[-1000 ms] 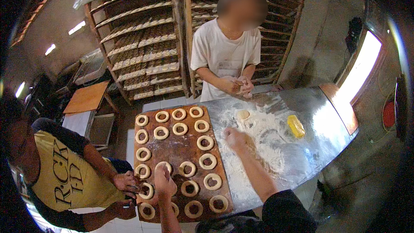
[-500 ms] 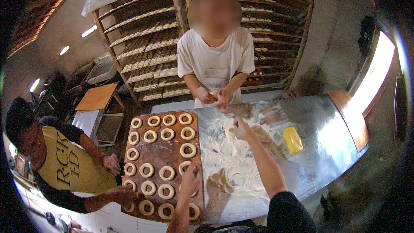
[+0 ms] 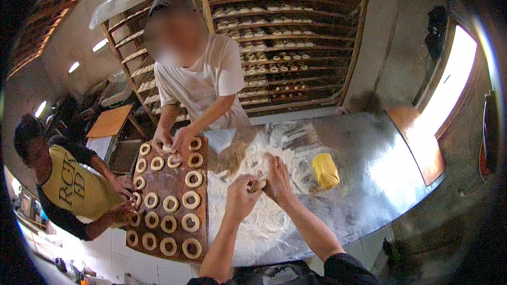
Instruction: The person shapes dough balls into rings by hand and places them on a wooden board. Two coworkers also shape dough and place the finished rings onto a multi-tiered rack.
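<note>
Over the floured metal table, my left hand (image 3: 243, 196) is closed with its fingers curled around a small piece of pale dough (image 3: 257, 185). Just to its right, my right hand (image 3: 278, 179) lies low over the flour with its fingers stretched out, beside the dough. White flour (image 3: 264, 221) is spread in streaks on the metal under and around both hands. To the left, rows of pale dough rings (image 3: 191, 222) lie on a brown wooden board (image 3: 174, 171).
A co-worker in a white shirt (image 3: 203, 84) reaches over the board's far end, hands at a dough ring. Another in a yellow shirt (image 3: 79, 184) has hands at its left edge. A yellow block (image 3: 325, 170) sits on the table (image 3: 364, 179). Behind stand racks (image 3: 296, 37) of dough pieces.
My left hand has moved from the board to the floured table, beside my right hand. My right fingers have straightened. The white-shirted co-worker has shifted left and reaches onto the board.
</note>
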Available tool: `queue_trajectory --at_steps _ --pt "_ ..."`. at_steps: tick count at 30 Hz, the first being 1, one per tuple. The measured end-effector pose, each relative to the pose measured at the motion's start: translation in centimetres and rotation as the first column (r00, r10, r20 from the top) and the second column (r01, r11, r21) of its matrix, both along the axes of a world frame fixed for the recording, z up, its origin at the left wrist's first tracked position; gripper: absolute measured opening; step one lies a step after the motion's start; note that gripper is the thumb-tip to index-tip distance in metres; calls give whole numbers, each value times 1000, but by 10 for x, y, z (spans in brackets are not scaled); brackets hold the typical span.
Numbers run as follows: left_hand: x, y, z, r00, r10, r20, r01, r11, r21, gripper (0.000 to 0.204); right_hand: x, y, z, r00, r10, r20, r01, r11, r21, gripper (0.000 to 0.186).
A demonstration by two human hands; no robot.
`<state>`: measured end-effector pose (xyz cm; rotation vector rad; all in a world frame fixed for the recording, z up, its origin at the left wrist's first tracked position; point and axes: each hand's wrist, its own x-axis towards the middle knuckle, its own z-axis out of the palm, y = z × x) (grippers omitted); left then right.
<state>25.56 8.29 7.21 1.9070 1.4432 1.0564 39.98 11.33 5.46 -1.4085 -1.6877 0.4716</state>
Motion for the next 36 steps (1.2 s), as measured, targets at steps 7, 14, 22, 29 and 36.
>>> queue_trajectory --at_steps 7,14,22,29,36 --pt "14 5 -27 961 60 271 -162 914 372 56 27 -4 -34 228 339 -913 -779 626 38 54" --pt "4 -14 -44 531 37 847 -28 999 -26 27 -2 -18 -31 688 299 -662 -520 839 -161 50" --pt "-22 -24 -68 943 253 216 -272 960 63 18 -46 -19 -45 394 550 -736 -734 671 108 66" --pt "-83 -26 -65 924 338 177 -357 930 90 23 -101 -18 -54 392 489 -780 -801 597 -28 68" --pt "-168 -16 -58 883 469 13 -449 838 311 24 -202 9 -64 437 519 -734 -696 713 90 59"
